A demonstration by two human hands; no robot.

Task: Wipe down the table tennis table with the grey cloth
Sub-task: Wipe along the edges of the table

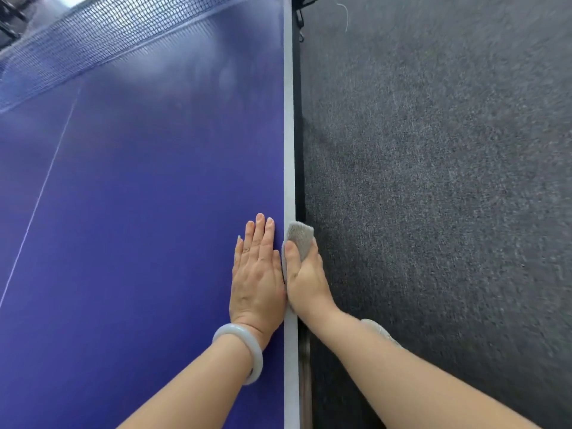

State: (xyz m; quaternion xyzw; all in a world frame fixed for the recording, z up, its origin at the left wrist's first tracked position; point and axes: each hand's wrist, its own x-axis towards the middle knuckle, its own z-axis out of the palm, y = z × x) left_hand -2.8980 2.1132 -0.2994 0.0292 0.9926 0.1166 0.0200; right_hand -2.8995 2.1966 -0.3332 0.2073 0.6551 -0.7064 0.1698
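Now right hand (305, 277) grips fuzzy grey cloth (301, 236).

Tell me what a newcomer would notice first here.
The right hand grips the grey cloth on the white edge stripe of the blue table. The left hand lies flat on the top just beside it, a pale bangle on its wrist. The net crosses the upper left; dark carpet fills the right.
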